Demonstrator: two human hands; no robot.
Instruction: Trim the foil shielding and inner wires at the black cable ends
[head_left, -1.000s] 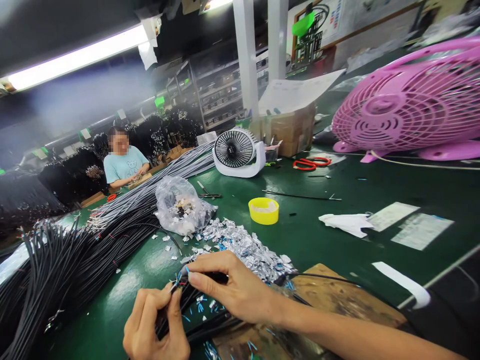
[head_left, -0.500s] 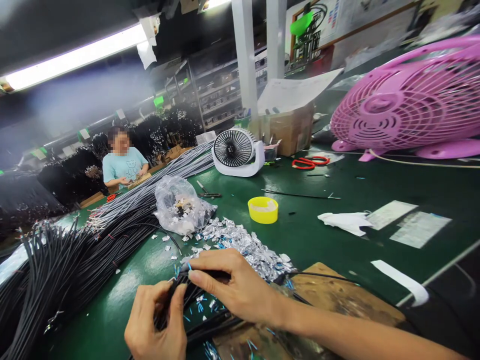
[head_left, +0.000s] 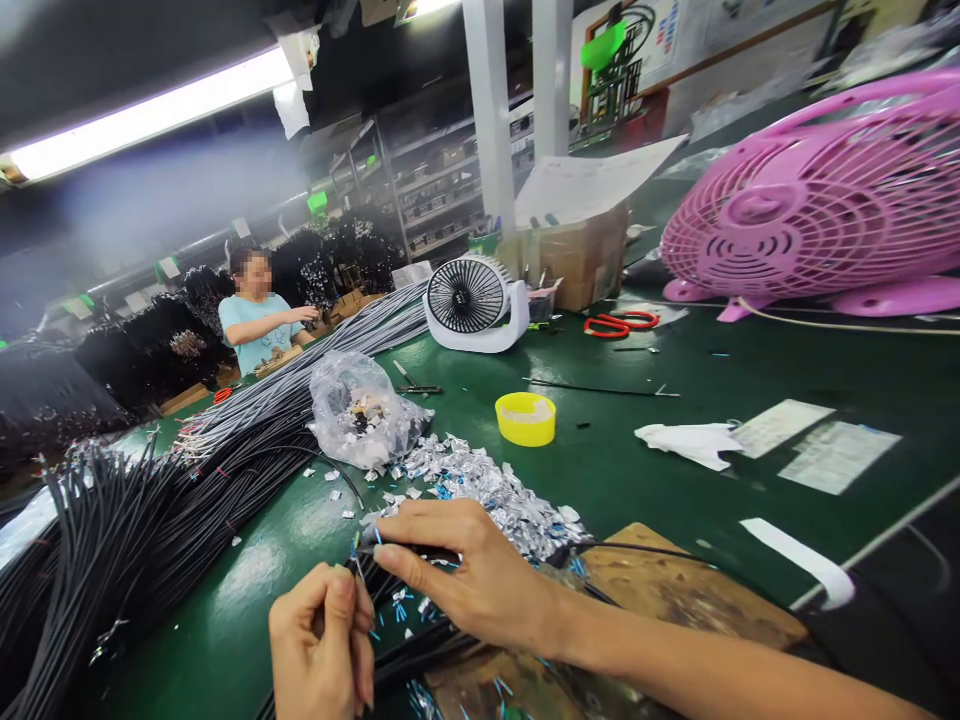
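In front of me, my right hand point(head_left: 480, 580) is closed, with a dark length of black cable point(head_left: 435, 552) between thumb and fingers. Thin coloured wire ends point(head_left: 356, 547), blue and yellowish, stick out by its fingertips. Just below them my left hand point(head_left: 319, 640) pinches thumb against fingers at the black cable's end; its exact grip is partly hidden. The fingertips of both hands are close together but apart. Behind the right hand spreads a pile of silvery foil scraps point(head_left: 487, 495), with bits of blue wire among them.
Bundles of black cable point(head_left: 142, 540) fill the left side of the green table. A plastic bag of scraps point(head_left: 360, 415), a yellow ring point(head_left: 525, 420), a small white fan point(head_left: 472, 305), red-handled scissors point(head_left: 621, 323) and a large pink fan point(head_left: 795, 215) stand beyond. A co-worker point(head_left: 259, 320) sits across.
My left hand has shifted slightly right and closed into a tighter pinch, exposing the wire ends more. My right hand is nearly still. The co-worker has raised an arm outward.
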